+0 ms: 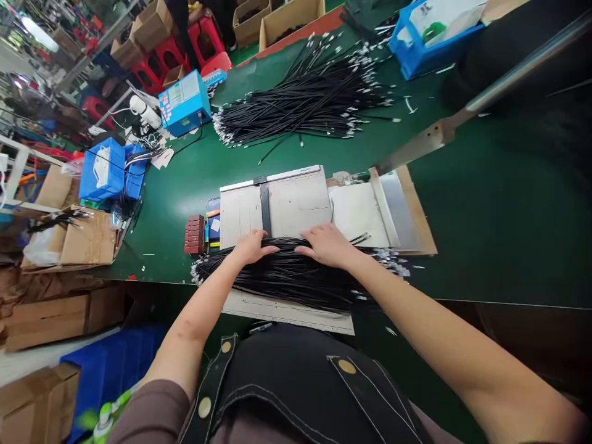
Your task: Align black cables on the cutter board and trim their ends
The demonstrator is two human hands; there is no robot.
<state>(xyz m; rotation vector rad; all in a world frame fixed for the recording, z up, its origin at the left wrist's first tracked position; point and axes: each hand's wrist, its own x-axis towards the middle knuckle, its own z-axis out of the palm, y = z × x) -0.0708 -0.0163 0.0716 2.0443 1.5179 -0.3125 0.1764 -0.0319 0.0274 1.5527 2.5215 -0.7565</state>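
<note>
A thick bundle of black cables point(296, 280) with pale, shiny ends lies crosswise in front of me, over the near part of a guillotine paper cutter point(300, 200). At the bundle's far edge, my left hand point(251, 248) is closed on some cables, its thumb pointing inward. My right hand point(328, 245) grips the same edge further right, thumb toward the left one. Parts of the fingers are hidden. A dark strap-like guide point(265, 206) crosses the cutter board beyond my left hand. The cutter's blade arm point(428, 140) stands raised on the right.
A second heap of black cables point(300, 102) lies at the back of the green table point(499, 246). Around it are a blue box-shaped device point(185, 105) and a blue bin point(411, 43). A brown ridged block point(193, 234) sits left of the cutter. Blue bins point(104, 169) stand far left.
</note>
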